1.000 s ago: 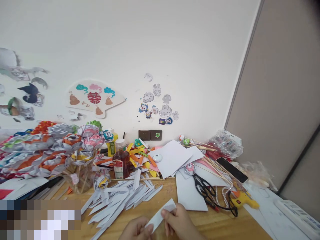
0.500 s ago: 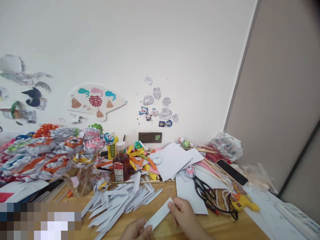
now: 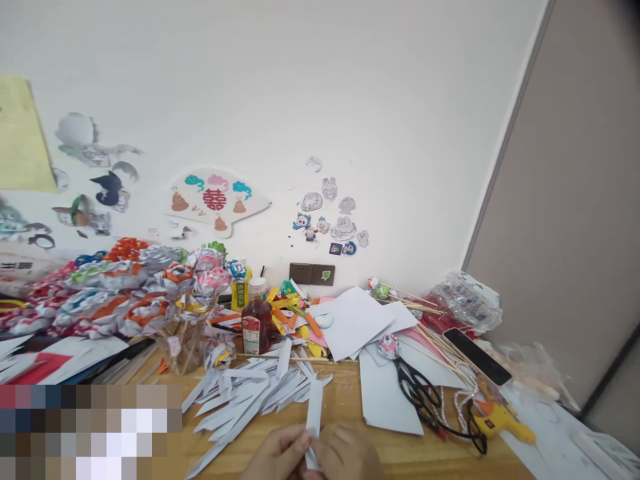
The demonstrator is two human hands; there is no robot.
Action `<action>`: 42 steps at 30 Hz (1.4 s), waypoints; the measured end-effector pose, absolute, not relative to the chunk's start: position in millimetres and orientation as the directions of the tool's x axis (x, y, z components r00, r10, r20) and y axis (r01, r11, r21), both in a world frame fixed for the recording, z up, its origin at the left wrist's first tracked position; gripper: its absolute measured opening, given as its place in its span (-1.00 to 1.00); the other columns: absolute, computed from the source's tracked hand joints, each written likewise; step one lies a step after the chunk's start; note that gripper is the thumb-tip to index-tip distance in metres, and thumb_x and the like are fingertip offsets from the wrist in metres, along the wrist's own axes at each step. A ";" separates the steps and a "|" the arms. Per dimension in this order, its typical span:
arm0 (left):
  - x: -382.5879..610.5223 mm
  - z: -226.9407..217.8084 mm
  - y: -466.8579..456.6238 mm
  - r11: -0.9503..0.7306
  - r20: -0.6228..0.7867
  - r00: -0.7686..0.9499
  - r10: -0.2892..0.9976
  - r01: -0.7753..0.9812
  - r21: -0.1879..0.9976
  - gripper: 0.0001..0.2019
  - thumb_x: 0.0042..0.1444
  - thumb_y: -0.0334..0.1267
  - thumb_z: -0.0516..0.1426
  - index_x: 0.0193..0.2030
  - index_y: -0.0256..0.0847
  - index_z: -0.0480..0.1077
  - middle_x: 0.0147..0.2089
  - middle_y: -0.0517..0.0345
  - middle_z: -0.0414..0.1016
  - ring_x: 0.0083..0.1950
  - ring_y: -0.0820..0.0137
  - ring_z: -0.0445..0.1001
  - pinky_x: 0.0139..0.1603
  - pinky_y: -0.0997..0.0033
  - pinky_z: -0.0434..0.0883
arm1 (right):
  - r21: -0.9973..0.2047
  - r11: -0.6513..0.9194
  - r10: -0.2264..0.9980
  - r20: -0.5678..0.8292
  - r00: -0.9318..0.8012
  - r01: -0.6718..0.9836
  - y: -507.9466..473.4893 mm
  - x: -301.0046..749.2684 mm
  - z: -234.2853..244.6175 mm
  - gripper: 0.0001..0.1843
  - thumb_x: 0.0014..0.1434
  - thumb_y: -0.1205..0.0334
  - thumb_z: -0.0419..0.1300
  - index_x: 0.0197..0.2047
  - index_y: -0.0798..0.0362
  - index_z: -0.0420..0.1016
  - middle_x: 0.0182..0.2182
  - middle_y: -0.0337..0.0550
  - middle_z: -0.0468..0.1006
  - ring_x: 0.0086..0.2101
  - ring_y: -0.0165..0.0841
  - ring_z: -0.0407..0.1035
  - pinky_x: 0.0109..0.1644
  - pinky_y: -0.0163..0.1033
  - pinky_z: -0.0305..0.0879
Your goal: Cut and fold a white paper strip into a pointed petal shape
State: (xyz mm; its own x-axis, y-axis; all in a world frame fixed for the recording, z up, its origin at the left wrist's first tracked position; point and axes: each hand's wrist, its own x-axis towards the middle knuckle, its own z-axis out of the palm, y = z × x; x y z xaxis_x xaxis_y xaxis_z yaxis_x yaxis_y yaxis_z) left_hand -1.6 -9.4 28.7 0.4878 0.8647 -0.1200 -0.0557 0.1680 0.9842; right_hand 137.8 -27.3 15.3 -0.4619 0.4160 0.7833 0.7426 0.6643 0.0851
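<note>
I pinch the paper strip (image 3: 315, 403) in my left hand (image 3: 280, 455) and right hand (image 3: 346, 453) above the table (image 3: 430, 460) (apparently a folding step), and the next move likely calls for even pressure.

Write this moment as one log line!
left hand: holds white paper strip | right hand: holds same strip | nearby: pile of loose strips

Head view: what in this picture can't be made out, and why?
All in the head view:
Part of the white strip: hidden by the left hand and right hand.
Yellow sheet: cut off by the left edge.
Bottle label: print too small.
Lower left corner: masked by pixelation.
</note>
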 end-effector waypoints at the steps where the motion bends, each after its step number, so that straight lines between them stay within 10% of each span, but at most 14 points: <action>1: -2.4 29.9 -8.9 0.171 -0.127 0.496 0.859 -0.046 0.984 -0.48 -0.29 0.24 0.14 -0.45 -0.26 0.36 -0.64 0.26 0.37 -0.61 0.49 0.31 -0.61 0.55 0.19 | 0.042 0.676 0.450 0.767 -0.457 0.736 -29.3 137.8 17.3 -0.53 0.24 0.09 -0.22 -0.38 0.10 0.43 -0.65 -0.09 0.49 -0.63 -0.29 0.31 -0.60 -0.25 0.03; 11: -7.6 23.4 -1.4 0.289 -0.143 0.581 0.801 -0.167 0.943 -0.60 -0.15 0.11 0.16 -0.43 -0.25 0.36 -0.61 0.25 0.39 -0.62 0.53 0.34 -0.68 0.64 0.25 | -0.197 0.656 0.613 0.703 -0.361 0.729 -35.7 147.0 27.8 -0.56 0.22 -0.01 -0.18 -0.35 0.07 0.40 -0.57 -0.13 0.49 -0.55 -0.30 0.33 -0.50 -0.27 0.13; 24: -5.2 10.7 5.2 0.115 0.004 0.529 0.849 -0.193 0.975 -0.61 -0.27 -0.02 0.28 -0.39 -0.25 0.34 -0.47 0.23 0.45 -0.55 0.51 0.37 -0.60 0.58 0.28 | -0.156 0.622 0.573 0.759 -0.310 0.767 -30.9 137.9 18.7 -0.38 0.15 -0.20 -0.29 -0.54 0.05 0.34 -0.66 -0.19 0.43 -0.62 -0.34 0.30 -0.56 -0.29 0.03; 29: -0.7 14.2 -0.1 0.079 0.005 0.491 0.871 -0.150 0.986 -0.57 -0.33 0.03 0.29 -0.47 -0.23 0.26 -0.59 0.22 0.47 -0.57 0.47 0.41 -0.59 0.55 0.32 | -0.150 0.559 0.638 0.706 -0.307 0.816 -31.4 137.6 13.5 -0.67 0.05 0.05 0.01 -0.60 0.06 0.31 -0.67 -0.18 0.43 -0.62 -0.35 0.29 -0.56 -0.30 -0.02; 42: 1.5 23.2 -3.8 0.193 -0.131 0.462 0.877 -0.089 0.977 -0.52 -0.26 0.23 0.12 -0.55 -0.21 0.24 -0.82 0.25 0.39 -0.82 0.53 0.29 -0.83 0.69 0.14 | -0.702 0.347 0.938 0.276 -0.211 0.622 -31.2 142.9 20.6 -0.90 -0.14 0.45 0.09 -0.59 0.10 0.34 -0.68 -0.38 0.25 -0.62 -0.50 0.12 -0.54 -0.44 0.01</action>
